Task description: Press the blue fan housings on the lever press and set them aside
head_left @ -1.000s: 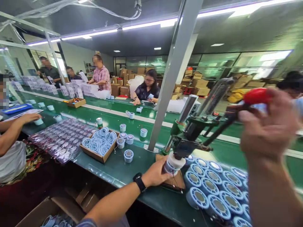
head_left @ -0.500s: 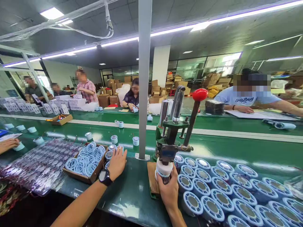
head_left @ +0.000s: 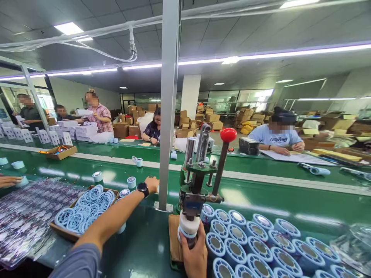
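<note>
My right hand (head_left: pixel 194 247) wraps round a light-blue round housing (head_left: pixel 188 234) beneath the white head (head_left: pixel 189 222) of a green hand press (head_left: pixel 193 197). The housing stands upright over the wooden base (head_left: pixel 174 239), and my fingers hide part of it. Across the belt, beside the grey post, my left hand (head_left: pixel 151 184) is curled on another light-blue housing (head_left: pixel 158 188), of which only a sliver shows. Next to my left forearm a cardboard box (head_left: pixel 65 233) holds light-blue rings (head_left: pixel 87 210). The red-knobbed press lever (head_left: pixel 228 135) points up.
Rows of light-blue housings (head_left: pixel 257 247) crowd the right side. The grey post (head_left: pixel 168 116) rises between my hands. More housings (head_left: pixel 97 176) sit on the green belt (head_left: pixel 261 189). Wired boards (head_left: pixel 34 212) cover the left. Co-workers sit opposite; another person's hand (head_left: pixel 10 181) is at far left.
My left hand has moved from the housings beside the ring box forward and right, to the housing by the post. My right hand stays on the housing under the press. The view has shifted.
</note>
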`<state>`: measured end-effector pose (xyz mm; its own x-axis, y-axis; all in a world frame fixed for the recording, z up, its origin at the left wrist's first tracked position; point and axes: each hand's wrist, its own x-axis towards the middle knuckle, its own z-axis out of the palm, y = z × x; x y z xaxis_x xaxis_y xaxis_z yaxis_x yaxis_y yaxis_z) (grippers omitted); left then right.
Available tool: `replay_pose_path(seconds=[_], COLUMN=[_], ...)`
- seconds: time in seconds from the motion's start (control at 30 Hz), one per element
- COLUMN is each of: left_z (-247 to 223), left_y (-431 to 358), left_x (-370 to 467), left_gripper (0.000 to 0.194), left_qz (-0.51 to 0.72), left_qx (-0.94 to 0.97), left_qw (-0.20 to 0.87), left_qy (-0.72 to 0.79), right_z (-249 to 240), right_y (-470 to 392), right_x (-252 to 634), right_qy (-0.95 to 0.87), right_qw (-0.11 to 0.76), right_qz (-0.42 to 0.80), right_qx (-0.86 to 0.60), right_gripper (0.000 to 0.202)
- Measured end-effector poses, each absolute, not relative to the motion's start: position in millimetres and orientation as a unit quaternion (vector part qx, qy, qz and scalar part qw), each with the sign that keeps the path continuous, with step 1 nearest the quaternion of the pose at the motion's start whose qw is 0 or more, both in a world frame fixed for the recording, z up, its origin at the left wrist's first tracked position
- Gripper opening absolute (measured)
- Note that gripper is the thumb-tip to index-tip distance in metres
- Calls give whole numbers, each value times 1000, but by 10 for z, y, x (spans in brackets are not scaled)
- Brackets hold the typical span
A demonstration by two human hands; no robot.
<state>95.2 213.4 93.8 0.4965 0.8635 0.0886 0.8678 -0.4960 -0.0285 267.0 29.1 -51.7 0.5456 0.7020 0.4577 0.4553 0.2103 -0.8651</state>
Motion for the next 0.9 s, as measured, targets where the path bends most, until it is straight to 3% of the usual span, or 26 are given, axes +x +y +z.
replay_pose_path(seconds=[0.23, 0.47, 0.6, 0.77, 0.9], left_z=[746, 1189, 1307, 1108, 773], left_y=[1372, 2025, 2295, 1877, 1367], left_x=[418, 240, 232, 468, 481], left_gripper=[39, 37, 36, 32, 28], left_qz=[80, 23, 32, 38, 37], left_qx=[-877, -795, -792, -861, -903], left_qw=[38, 51, 34, 8, -5], left_qy=[-473, -604, -609, -507, -428], right_z=[-484, -255, -128, -42, 110], right_y=[216, 147, -208, -1099, -1441], right_x=[2623, 2526, 2501, 2763, 3551], right_qy=[-434, -436, -529, -625, -502], right_qw=[635, 705, 651, 558, 532], right_qz=[111, 38, -72, -68, -218], right_qx=[-629, -558, -540, -542, -646], right_gripper=[86, 66, 43, 29, 26])
